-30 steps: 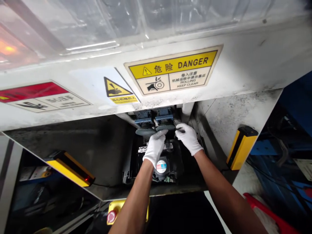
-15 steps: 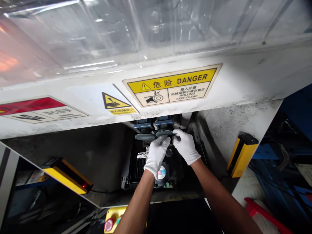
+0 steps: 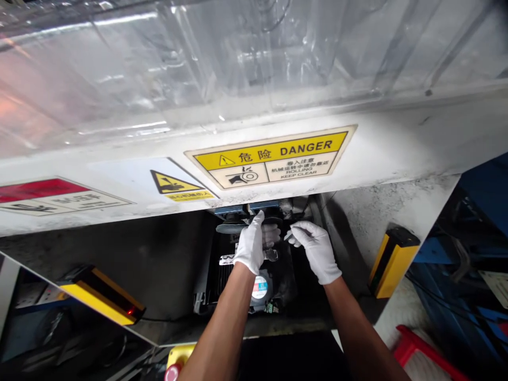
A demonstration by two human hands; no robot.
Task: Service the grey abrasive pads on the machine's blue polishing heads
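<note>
Both my hands wear white gloves and reach into the dark opening under a white machine housing [image 3: 357, 153]. My left hand [image 3: 251, 243] is raised with fingers up, wrapped round a dark round disc part [image 3: 232, 228] beneath blue blocks [image 3: 230, 210]. My right hand [image 3: 315, 248] is just to the right, fingers pinched on a small pale strip [image 3: 288, 235]. Below the hands sits a black motor with a round label [image 3: 259, 288].
A yellow DANGER label [image 3: 273, 154] and a hand-crush warning sticker [image 3: 172, 184] are on the housing. Yellow light-curtain bars stand at left [image 3: 97, 296] and right [image 3: 392, 259]. A red emergency button [image 3: 172, 370] is at the bottom; a red object [image 3: 416, 349] lies lower right.
The view has tilted up, so the housing and labels sit lower. My right hand has drawn back to the right, away from the disc, with the small strip. My left hand rose onto the disc.
</note>
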